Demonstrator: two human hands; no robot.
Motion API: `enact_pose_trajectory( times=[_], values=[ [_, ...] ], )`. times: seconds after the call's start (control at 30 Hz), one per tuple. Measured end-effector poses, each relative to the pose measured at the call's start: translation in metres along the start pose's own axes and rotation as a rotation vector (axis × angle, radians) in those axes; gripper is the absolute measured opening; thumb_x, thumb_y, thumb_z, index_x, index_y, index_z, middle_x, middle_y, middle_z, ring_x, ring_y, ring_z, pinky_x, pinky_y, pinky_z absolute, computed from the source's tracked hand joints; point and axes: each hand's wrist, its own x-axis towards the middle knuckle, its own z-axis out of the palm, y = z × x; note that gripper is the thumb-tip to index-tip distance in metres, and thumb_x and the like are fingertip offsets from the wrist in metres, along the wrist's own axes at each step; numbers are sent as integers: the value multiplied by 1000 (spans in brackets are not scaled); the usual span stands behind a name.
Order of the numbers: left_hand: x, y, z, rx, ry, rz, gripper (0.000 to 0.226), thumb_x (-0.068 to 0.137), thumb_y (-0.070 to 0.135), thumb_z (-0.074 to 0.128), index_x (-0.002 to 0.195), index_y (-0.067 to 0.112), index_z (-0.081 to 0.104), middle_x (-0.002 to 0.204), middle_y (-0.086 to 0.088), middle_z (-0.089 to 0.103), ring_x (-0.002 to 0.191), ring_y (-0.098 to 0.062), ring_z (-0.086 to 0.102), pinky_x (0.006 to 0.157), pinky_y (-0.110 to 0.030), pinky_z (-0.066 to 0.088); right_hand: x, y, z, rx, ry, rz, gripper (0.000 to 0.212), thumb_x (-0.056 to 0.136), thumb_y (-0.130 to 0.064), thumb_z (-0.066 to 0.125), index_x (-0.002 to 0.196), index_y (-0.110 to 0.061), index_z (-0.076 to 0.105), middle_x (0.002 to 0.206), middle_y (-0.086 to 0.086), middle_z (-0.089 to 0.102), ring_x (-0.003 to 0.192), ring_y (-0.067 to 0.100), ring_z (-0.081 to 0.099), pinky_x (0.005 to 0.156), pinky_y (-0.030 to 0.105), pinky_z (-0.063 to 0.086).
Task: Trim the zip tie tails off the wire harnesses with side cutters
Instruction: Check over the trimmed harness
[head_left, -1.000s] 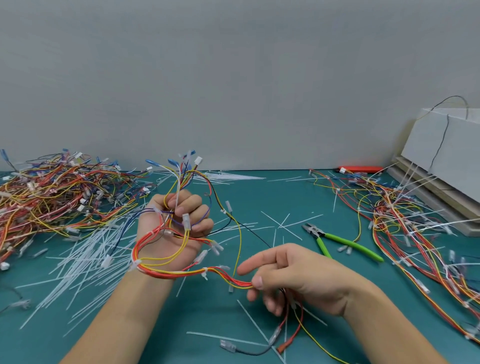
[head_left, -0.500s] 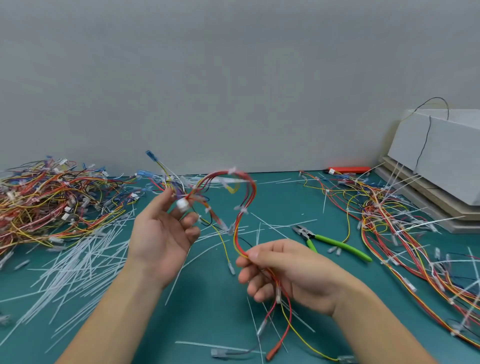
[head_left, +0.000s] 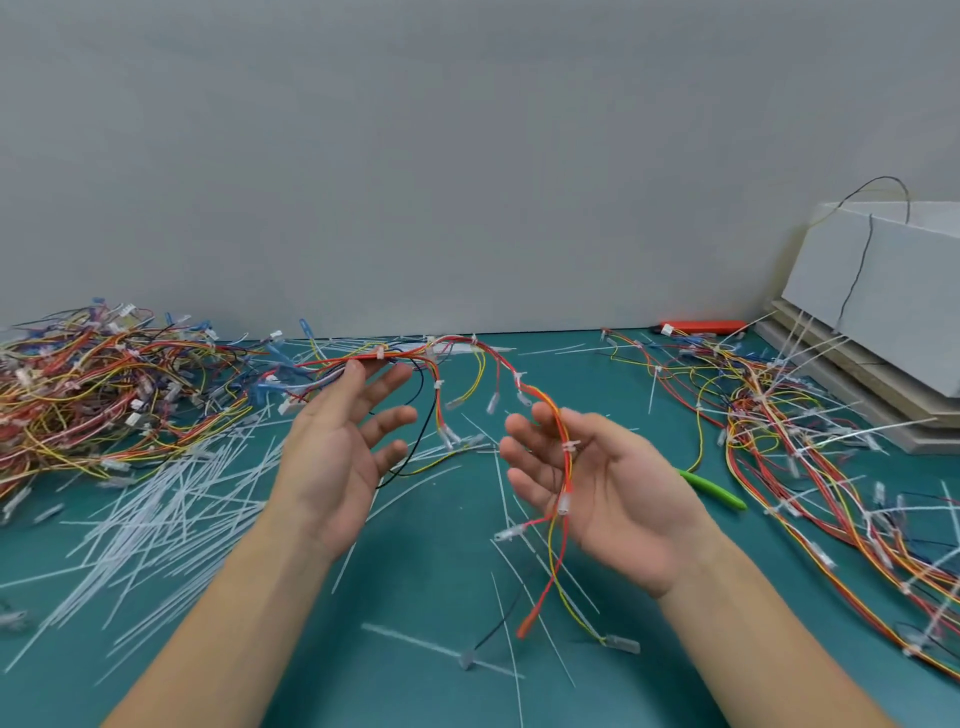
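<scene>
Both palms turned up above a smooth teal counter (head_left: 426, 686). Left hand (head_left: 332, 457) with fingers spread and nearly straight, grip loose and open, fingertips just touching the underside of a thin bundle of red, yellow and orange wires (head_left: 457, 348). Bundle arching from those fingertips across to the right hand (head_left: 602, 483), then draped over its relaxed, open palm, not clasped. Small white plastic ties cinching the bundle at intervals; clear plastic end caps dangling from loose strands below the right palm. Heaped on the counter at far left, a dense tangle of wires (head_left: 93, 384) in the same colours. Sprawled at right, a looser wire pile (head_left: 810, 447). Scattered between, thin stiff translucent white cut tie tails (head_left: 171, 499), thickest at left. Behind the right wrist, flat on the counter, a glossy green cutter handle (head_left: 717, 493), head hidden. Leaning at far right, flat grey boards (head_left: 883, 291).
</scene>
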Motion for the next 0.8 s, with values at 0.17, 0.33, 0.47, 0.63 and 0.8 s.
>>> enact_pose_trajectory(
  times=[0.17,0.33,0.47,0.63,0.8],
  values=[
    [3,-1,-3,-17,17,-31,22,107,29,48,120,22,64,124,2,74,78,-11,71,53,-21,52,-2,0,1,-19,-32,-46,23,88,-32,67,103,-22,81,114,10,75,91,24,72,74,31,56],
    [5,-3,-5,-28,15,-68,26,107,28,48,126,20,64,125,3,73,80,-12,72,53,-22,52,0,0,0,-14,-23,-25,28,82,-33,74,106,-20,82,90,3,67,74,16,62,58,23,53],
    [5,-4,-6,-26,1,-89,25,106,28,48,124,20,64,126,2,73,84,-13,73,54,-22,53,3,0,-3,45,-21,-23,27,87,-28,70,108,-12,79,87,3,63,66,13,60,57,22,57],
    [4,-3,-6,-50,-28,-114,24,104,28,51,123,21,65,126,2,73,83,-12,73,54,-22,53,5,1,-6,57,52,-42,24,84,-23,71,100,-9,81,87,4,68,65,14,69,63,23,63],
    [3,-3,-4,-66,-33,-124,20,102,36,53,106,25,69,109,3,75,77,-13,70,53,-23,52,1,2,-4,6,38,-9,21,84,-22,72,100,-13,81,88,3,67,65,14,63,53,21,54]
  ],
)
